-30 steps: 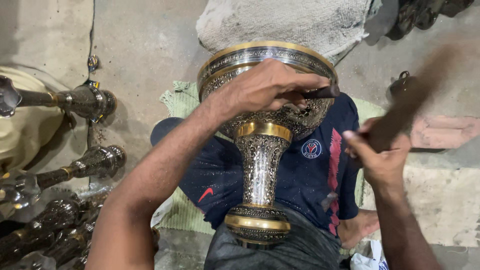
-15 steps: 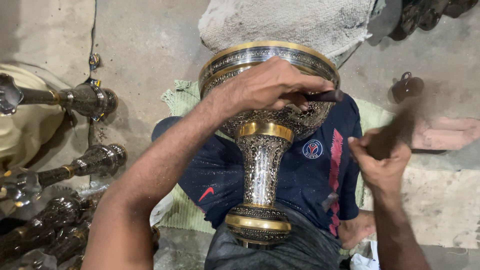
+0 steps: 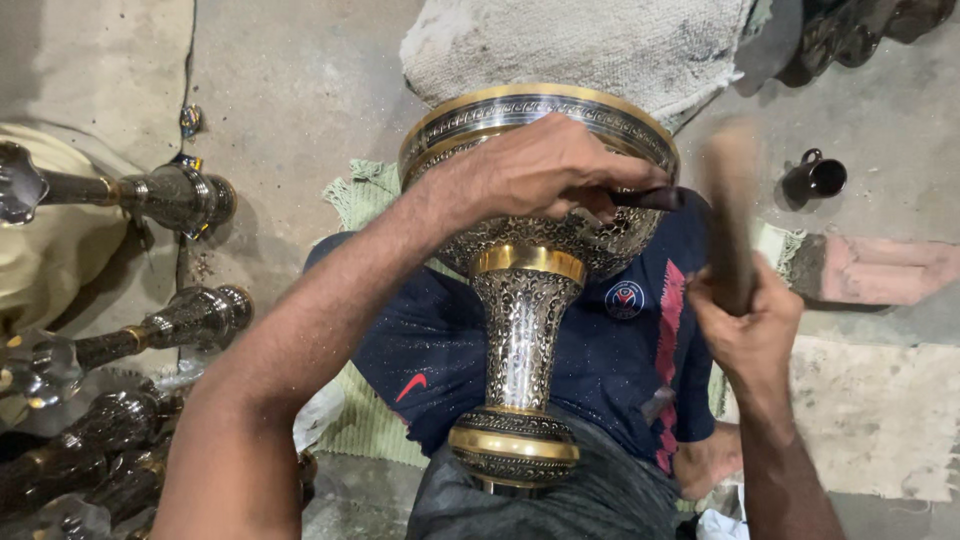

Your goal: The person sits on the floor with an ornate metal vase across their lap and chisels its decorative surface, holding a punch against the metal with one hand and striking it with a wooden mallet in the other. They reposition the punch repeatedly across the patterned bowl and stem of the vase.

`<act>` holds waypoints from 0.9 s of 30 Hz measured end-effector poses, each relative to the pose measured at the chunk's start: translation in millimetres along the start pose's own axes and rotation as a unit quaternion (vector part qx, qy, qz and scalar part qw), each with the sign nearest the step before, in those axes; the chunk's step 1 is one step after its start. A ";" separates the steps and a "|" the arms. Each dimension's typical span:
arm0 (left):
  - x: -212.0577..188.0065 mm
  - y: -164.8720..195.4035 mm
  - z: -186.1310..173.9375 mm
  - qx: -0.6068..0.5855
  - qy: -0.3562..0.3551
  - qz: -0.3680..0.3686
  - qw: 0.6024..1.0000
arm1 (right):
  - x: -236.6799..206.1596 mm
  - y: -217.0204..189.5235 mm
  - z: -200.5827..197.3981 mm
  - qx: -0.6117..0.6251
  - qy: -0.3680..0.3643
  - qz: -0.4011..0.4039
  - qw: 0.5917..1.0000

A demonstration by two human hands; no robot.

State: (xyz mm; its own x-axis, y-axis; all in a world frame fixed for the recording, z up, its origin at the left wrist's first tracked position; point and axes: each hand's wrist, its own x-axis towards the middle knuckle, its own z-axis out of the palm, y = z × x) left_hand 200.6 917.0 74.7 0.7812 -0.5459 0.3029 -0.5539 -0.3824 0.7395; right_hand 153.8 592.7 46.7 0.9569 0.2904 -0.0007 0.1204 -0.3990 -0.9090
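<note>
Engraved metal vase [image 3: 527,300] is lying across my lap on the dark blue shorts [image 3: 620,350], its long axis running straight away from me: the gold-banded foot is pointing back at my waist and the wide bowl with its gold rim is facing outward toward the grey cloth bundle [image 3: 590,45]. I am pressing my left hand [image 3: 540,170] down over the bowl's upper side, fingers closed tight around a dark chisel [image 3: 650,198] whose tip is sticking out to the right, lying against the patterned surface. My right hand [image 3: 745,325] is gripping a wooden mallet [image 3: 728,215] in a full fist, holding it upright and just beside the chisel's end; it is blurring badly, so I cannot tell its exact shape. Under my legs a green mat [image 3: 365,195] is showing. Further out, a small dark cup [image 3: 815,178] is sitting on the concrete floor [image 3: 290,90] to the right, beside a pink brick [image 3: 880,270], and more dark metal stems [image 3: 170,195] are lying off to the left.
</note>
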 end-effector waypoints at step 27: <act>-13.5 -11.1 5.9 0.028 0.073 0.002 0.997 | 24.0 -7.8 -25.0 -0.228 -0.066 0.032 0.971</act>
State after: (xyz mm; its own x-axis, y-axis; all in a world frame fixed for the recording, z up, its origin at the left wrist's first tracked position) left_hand 194.5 924.2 58.9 0.8107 -0.4339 0.3932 -0.5686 -0.4232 0.7054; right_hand 182.4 581.0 64.2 0.9279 0.3490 -0.1313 0.1954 -0.7550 -0.6260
